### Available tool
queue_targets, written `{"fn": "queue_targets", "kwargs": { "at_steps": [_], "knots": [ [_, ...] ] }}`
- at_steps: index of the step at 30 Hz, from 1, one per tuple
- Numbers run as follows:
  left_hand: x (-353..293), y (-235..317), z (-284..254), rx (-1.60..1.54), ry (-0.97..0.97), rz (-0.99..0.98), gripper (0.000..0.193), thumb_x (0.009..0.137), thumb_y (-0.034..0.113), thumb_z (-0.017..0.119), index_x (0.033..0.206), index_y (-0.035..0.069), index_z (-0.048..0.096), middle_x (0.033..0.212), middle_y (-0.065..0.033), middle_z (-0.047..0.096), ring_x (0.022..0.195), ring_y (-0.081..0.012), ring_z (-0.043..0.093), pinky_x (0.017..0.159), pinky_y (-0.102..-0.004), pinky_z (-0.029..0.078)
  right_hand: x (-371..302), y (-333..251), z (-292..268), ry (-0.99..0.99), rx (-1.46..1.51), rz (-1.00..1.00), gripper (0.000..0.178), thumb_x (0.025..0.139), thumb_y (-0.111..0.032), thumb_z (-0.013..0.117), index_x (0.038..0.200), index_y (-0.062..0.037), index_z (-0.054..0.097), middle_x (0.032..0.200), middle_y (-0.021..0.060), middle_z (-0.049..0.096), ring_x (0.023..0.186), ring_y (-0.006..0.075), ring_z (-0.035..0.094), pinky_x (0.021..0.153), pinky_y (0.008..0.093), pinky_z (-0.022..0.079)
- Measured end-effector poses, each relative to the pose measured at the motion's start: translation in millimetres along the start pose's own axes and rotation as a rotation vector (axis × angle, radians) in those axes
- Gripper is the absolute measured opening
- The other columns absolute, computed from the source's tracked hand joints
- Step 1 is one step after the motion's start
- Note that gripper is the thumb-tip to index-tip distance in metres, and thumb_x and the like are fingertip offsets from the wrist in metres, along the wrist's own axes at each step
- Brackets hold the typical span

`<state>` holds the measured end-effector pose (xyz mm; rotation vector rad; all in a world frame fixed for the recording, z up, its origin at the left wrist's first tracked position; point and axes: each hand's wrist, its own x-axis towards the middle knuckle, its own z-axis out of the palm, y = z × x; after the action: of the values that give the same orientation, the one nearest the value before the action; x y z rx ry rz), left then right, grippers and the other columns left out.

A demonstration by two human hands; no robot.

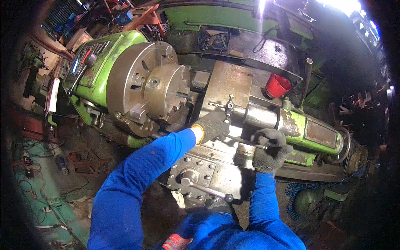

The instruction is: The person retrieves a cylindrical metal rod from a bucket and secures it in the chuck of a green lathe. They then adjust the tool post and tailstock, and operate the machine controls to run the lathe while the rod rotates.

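A thin metal rod (241,141) runs between my two gloved hands above the lathe's carriage. My left hand (211,126), in a dark glove with a yellow cuff, is closed around the rod's left end, just below a tap-wrench-like holder (229,106). From that holder a fluted bit (215,104) points left toward the chuck. My right hand (270,151), in a dark grey glove, is closed at the rod's right end; its fingers partly hide it. Behind the holder stands the tailstock's steel quill (261,117).
A large steel chuck (131,89) fills the left side of the green lathe (96,75). The green tailstock (310,131) with its handwheel (344,146) stands right. A red cup (278,86) sits behind. A ball-ended lever (208,191) juts out near my body.
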<state>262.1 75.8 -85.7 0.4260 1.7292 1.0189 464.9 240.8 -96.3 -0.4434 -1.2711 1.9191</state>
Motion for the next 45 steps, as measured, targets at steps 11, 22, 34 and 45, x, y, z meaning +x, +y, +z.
{"fn": "queue_targets", "kwargs": {
  "at_steps": [11,22,34,45],
  "knots": [
    [11,-53,-18,-0.272,-0.134,0.291,0.016,0.104,0.005,0.071,0.119,0.005,0.077,0.104,-0.0125,0.078,0.085,-0.0285,0.081,0.074,-0.0465,0.069,25,-51,201,-0.769,-0.105,-0.390,0.023,0.084,-0.013,0.082,0.103,-0.0027,0.084,0.098,0.0123,0.083,0.094,0.0313,0.080,0.088,0.0435,0.063],
    [45,-64,-13,-0.362,-0.311,0.414,0.029,0.107,0.007,0.065,0.135,0.005,0.070,0.133,-0.0125,0.076,0.119,-0.0239,0.076,0.102,-0.0389,0.065,7,-24,102,-0.842,-1.087,-0.344,0.038,0.089,-0.029,0.090,0.121,-0.0106,0.081,0.115,0.0148,0.077,0.100,0.0361,0.076,0.088,0.0447,0.062],
    [-60,-53,-45,1.124,0.463,0.852,0.028,0.099,0.011,0.070,0.125,0.008,0.080,0.129,-0.0207,0.078,0.121,-0.0418,0.074,0.103,-0.0506,0.060,17,3,92,-0.964,-1.054,-0.379,0.022,0.099,-0.018,0.080,0.117,-0.0059,0.082,0.117,0.0194,0.081,0.107,0.0433,0.077,0.096,0.0482,0.060],
    [-384,-198,18,-0.316,1.086,0.503,0.030,0.112,0.011,0.066,0.137,-0.003,0.072,0.132,-0.0147,0.077,0.118,-0.0254,0.078,0.106,-0.0381,0.063,60,4,61,-1.088,-0.977,-0.005,0.030,0.111,-0.022,0.065,0.129,-0.0015,0.078,0.141,0.0128,0.075,0.132,0.0258,0.066,0.117,0.0381,0.048]
  ]
}}
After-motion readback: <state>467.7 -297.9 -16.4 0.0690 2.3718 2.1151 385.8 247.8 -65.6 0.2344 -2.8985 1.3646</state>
